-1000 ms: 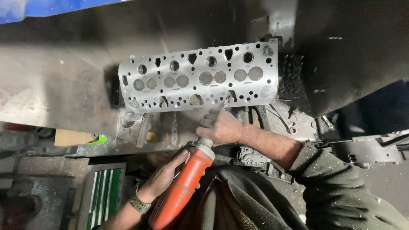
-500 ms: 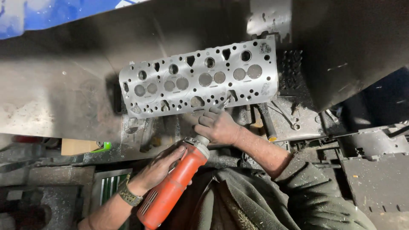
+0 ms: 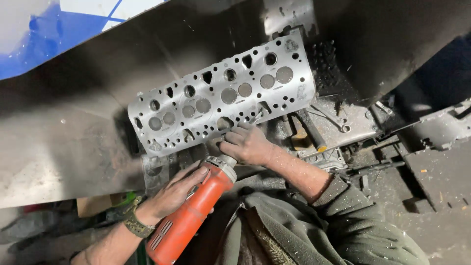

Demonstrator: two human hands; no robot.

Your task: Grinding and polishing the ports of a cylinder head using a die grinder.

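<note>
One head-worn camera looks steeply down from close above the person's chest, facing a dark steel bench [image 3: 73, 132]. The near edge shows both forearms; the far edge reaches a blue-and-white panel [image 3: 59, 34].

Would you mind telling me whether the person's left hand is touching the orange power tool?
Touching. The head view shows the left hand wrapped over the body of the orange power tool, fingers lying on its casing near the metal collar.
</note>
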